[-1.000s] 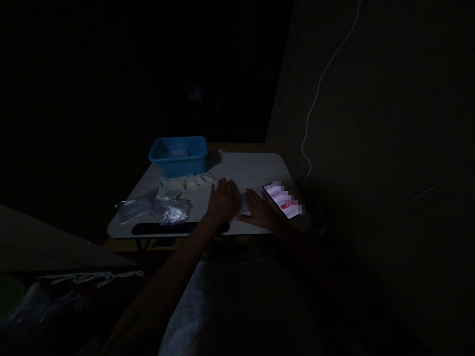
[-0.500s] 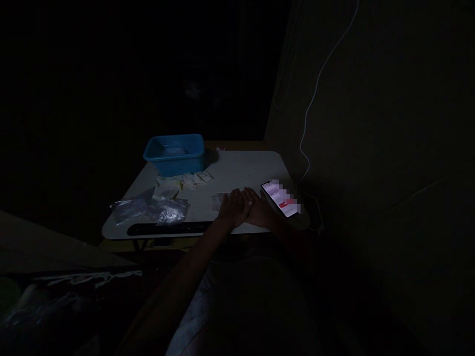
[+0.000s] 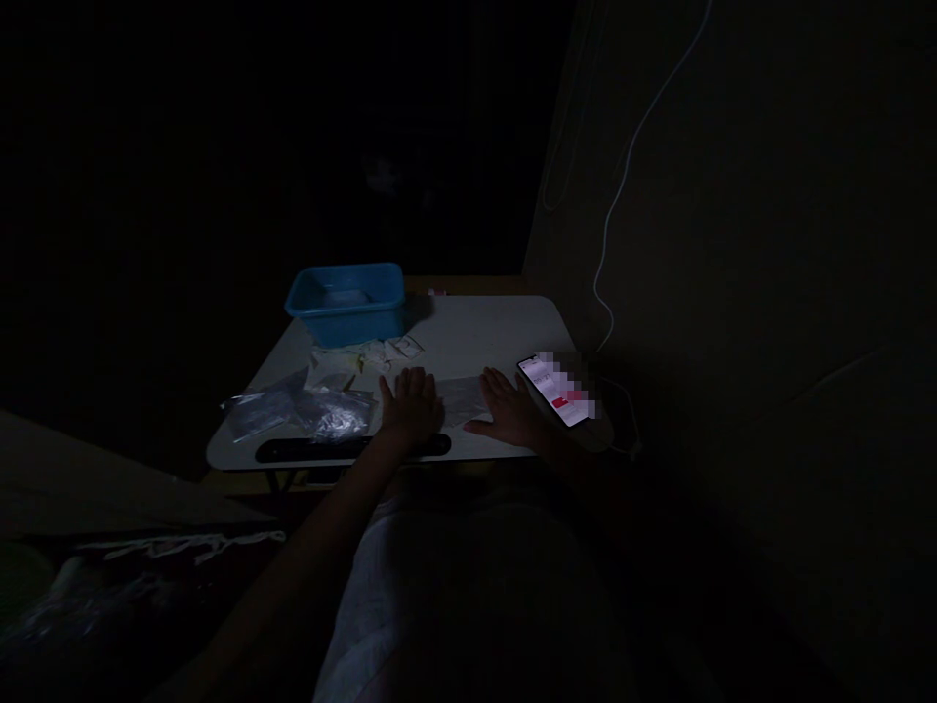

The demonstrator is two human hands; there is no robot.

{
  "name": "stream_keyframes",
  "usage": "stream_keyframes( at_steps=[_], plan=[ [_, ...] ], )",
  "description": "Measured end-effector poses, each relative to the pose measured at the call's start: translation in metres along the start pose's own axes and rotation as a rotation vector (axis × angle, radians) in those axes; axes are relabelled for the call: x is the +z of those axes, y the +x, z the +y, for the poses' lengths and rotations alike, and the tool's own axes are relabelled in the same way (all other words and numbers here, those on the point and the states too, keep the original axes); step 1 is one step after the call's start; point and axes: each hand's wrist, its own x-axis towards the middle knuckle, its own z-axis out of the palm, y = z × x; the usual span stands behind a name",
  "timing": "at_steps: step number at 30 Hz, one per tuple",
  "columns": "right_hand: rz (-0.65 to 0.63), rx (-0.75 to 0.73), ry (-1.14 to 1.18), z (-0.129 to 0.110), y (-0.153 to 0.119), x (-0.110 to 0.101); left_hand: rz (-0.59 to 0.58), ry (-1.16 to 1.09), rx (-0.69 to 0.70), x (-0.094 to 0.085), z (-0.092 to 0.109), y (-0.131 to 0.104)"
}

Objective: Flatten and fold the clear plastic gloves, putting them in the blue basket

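A thin clear plastic bag (image 3: 461,398) lies flat on the white table (image 3: 490,327) between my two hands. My left hand (image 3: 411,408) rests palm down at the bag's left end, fingers stretched out. Over the bag's right end, my right hand (image 3: 510,410) lies flat with its thumb pointing left. Neither hand grips anything. Crumpled clear plastic packets (image 3: 333,415) sit just left of my left hand. A lit phone (image 3: 549,386) is close beside my right hand, part of its screen blurred out.
A blue plastic basin (image 3: 351,322) stands at the table's back left, with crumpled pale wrappers (image 3: 373,353) in front of it. A dark slot strip (image 3: 307,449) runs along the near edge. A white cable (image 3: 622,176) hangs down the right wall. The room is very dark.
My hands were together, one overlapping the other. Now they are apart: the left has slid leftward, the right stays near its place, and the clear bag between them shows.
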Motion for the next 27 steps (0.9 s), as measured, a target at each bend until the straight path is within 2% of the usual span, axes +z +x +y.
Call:
stream_keyframes(
  at_steps=[3, 6, 10, 14, 17, 21, 27],
  plan=[
    [-0.009, -0.002, 0.006, 0.001, 0.0, 0.0, -0.018, 0.05, -0.077, -0.006, -0.006, 0.002],
    [-0.005, -0.001, 0.004, 0.0, 0.0, 0.0, 0.039, 0.094, -0.082, -0.015, 0.0, 0.004],
    [0.001, -0.003, -0.002, -0.001, 0.0, -0.002, 0.118, -0.004, 0.085, -0.02, 0.029, 0.01],
    [0.029, -0.022, 0.024, -0.002, 0.0, -0.005, 0.047, -0.218, 0.331, -0.008, 0.059, 0.018],
    [0.026, -0.014, 0.038, -0.001, -0.001, -0.005, -0.01, -0.279, 0.318, 0.002, 0.069, 0.017],
    [-0.003, -0.002, 0.04, 0.0, -0.002, -0.003, -0.101, -0.269, 0.22, 0.004, 0.067, 0.009],
    [-0.005, 0.014, 0.038, -0.001, 0.0, -0.002, -0.078, -0.186, 0.166, 0.007, 0.051, 0.006]
  ],
)
